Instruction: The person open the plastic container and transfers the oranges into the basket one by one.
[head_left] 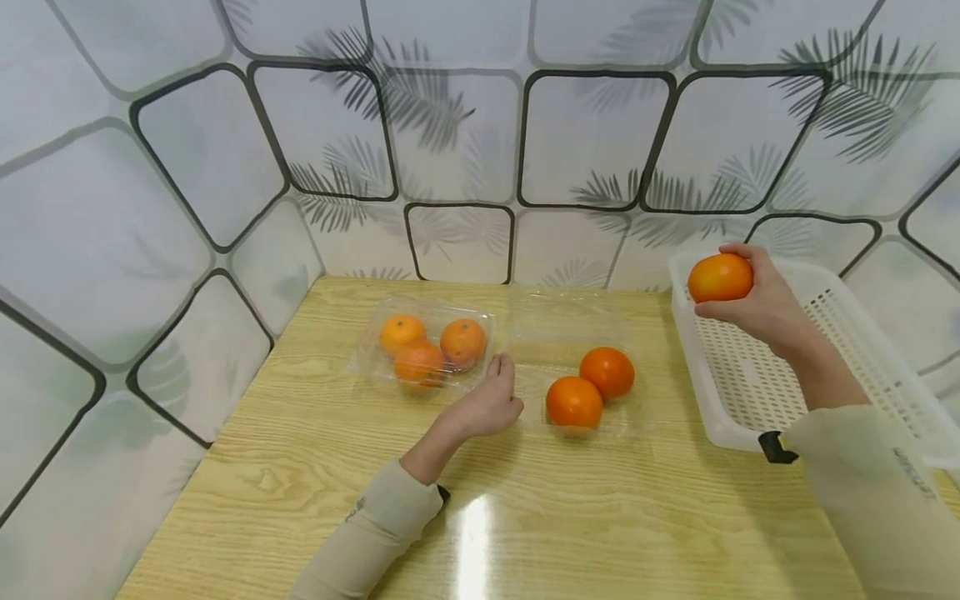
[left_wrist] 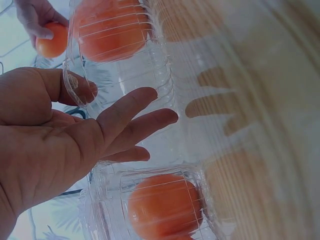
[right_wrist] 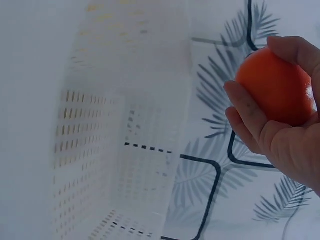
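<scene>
My right hand (head_left: 765,304) grips a smooth orange persimmon (head_left: 720,277) above the far left end of a white plastic basket (head_left: 723,417). In the right wrist view, thumb and fingers curl round the fruit. My left hand (head_left: 487,404) lies between two clear plastic clamshell boxes, its fingers fairly straight and holding nothing. Its thumb is at the corner of the right box (left_wrist: 120,75), and seems to touch it. That box has its lid folded back and holds two persimmons (head_left: 574,402). The left box (head_left: 367,346) contains three oranges (head_left: 462,343).
A wooden table (head_left: 285,483) carries both boxes and the basket. Behind and to the left stand walls (head_left: 465,167) with a leaf and line pattern. The basket, with a slotted bottom, stands at the right beneath my right arm.
</scene>
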